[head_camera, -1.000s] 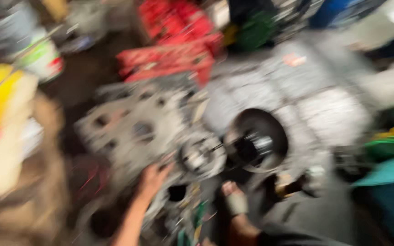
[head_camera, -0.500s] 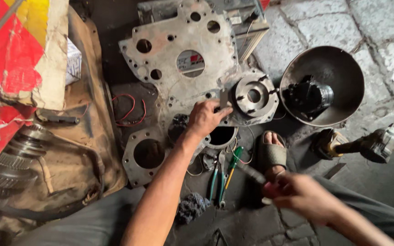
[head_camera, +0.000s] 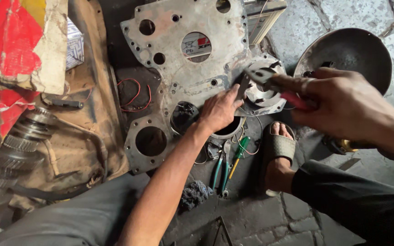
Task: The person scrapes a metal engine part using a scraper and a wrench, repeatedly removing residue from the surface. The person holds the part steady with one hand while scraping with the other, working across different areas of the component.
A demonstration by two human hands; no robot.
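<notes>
Two hands on the job, both crowded around the round pump-like housing [head_camera: 263,93] that sits at the lower right corner of the big grey cover plate [head_camera: 192,59]. The right hand [head_camera: 343,102] is wrapped shut around a red-handled tool [head_camera: 281,91], and the metal end pokes down over the top of the housing, so it looks like that's the working hand. The left hand [head_camera: 220,111] lies flat with fingers spread just left of the housing, fingertips touching its edge, palm partly over a dark ring opening [head_camera: 229,130]; my guess is it's there to keep the part from spinning or sliding. It isn't gripping anything, just pressing.

Working outward from the housing: below it is a sandalled foot [head_camera: 279,150] planted on the floor, and just left of the foot lie green-handled pliers [head_camera: 220,171] and a green screwdriver [head_camera: 238,152], parked within easy reach. To the right of the housing sits a big metal bowl [head_camera: 352,50] on the paving. Well to the left, past the plate, a gear shaft [head_camera: 10,155] rests on brown sacking, under a red and yellow carton [head_camera: 10,68].
</notes>
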